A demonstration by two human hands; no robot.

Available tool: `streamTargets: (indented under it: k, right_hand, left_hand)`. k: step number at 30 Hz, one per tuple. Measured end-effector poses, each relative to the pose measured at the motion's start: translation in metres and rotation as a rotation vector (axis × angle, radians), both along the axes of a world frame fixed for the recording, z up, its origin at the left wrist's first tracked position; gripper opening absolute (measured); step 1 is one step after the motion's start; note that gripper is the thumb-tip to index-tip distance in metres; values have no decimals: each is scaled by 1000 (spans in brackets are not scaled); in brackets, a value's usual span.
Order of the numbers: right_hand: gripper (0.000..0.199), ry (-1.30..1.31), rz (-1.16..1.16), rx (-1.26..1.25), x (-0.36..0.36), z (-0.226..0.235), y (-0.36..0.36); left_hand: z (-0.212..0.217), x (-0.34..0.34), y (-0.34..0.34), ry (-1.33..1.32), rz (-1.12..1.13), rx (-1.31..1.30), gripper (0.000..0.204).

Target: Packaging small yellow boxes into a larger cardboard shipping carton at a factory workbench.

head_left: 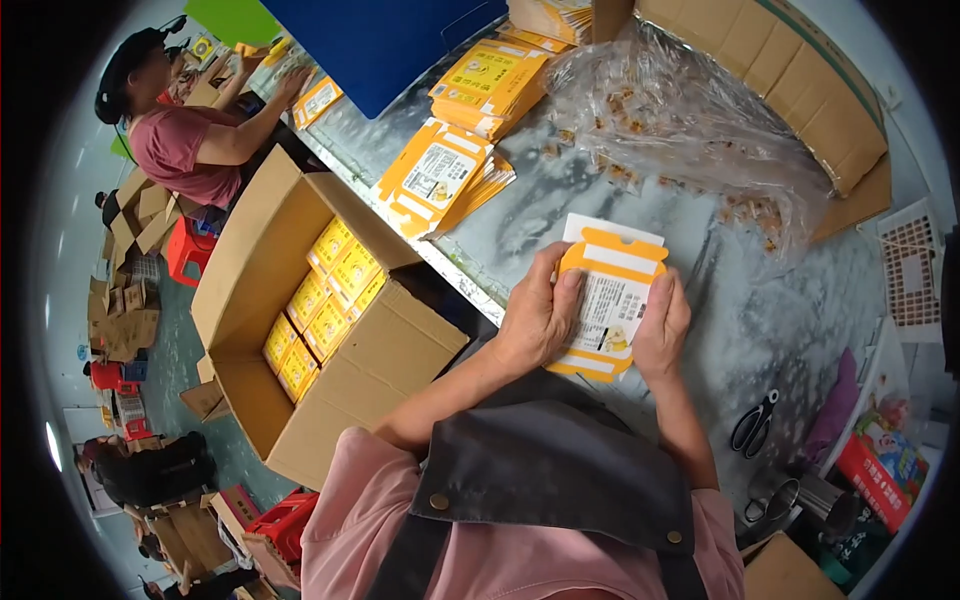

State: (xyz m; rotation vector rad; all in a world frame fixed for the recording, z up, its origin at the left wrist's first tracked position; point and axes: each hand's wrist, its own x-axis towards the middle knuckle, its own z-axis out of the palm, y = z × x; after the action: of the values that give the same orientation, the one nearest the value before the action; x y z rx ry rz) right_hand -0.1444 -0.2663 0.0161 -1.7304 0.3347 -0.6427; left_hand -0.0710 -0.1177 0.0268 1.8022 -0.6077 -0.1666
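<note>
Between my two hands is a flat, unfolded carton (606, 300), orange and white with printed panels, held above the grey table (480, 250). My left hand (543, 308) grips its left edge, thumb on top. On the opposite edge, my right hand (662, 325) closes with its thumb along the side. White card shows behind the carton's top edge. Up and to the left lies a fanned stack of similar flat cartons (440, 175). Beyond that stands a taller stack of yellow flat cartons (490, 85).
An open cardboard box (370, 385) with rows of yellow cartons stands at the table's left edge. Clear plastic bags of small packets (690, 130) lie far right. Black-handled scissors (754, 424) and a metal mug (772, 496) sit near right. A blue panel (375, 45) rises between me and a co-worker (195, 140).
</note>
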Motion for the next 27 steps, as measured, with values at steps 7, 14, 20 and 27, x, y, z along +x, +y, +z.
streamTargets:
  k: [7, 14, 20, 27]
  right_hand:
    - [26, 31, 13, -171, -1, 1, -5]
    - [21, -166, 70, -509, 7, 18, -8]
    - [16, -103, 40, -429, 9, 11, -11]
    - [18, -50, 45, -390, 7, 11, -7]
  left_hand:
    - [-10, 3, 5, 60, 63, -155, 24]
    - [-2, 4, -11, -74, 149, -377, 17]
    - [0, 16, 4, -292, -71, -109, 12]
    - [-14, 12, 11, -101, -106, -73, 10]
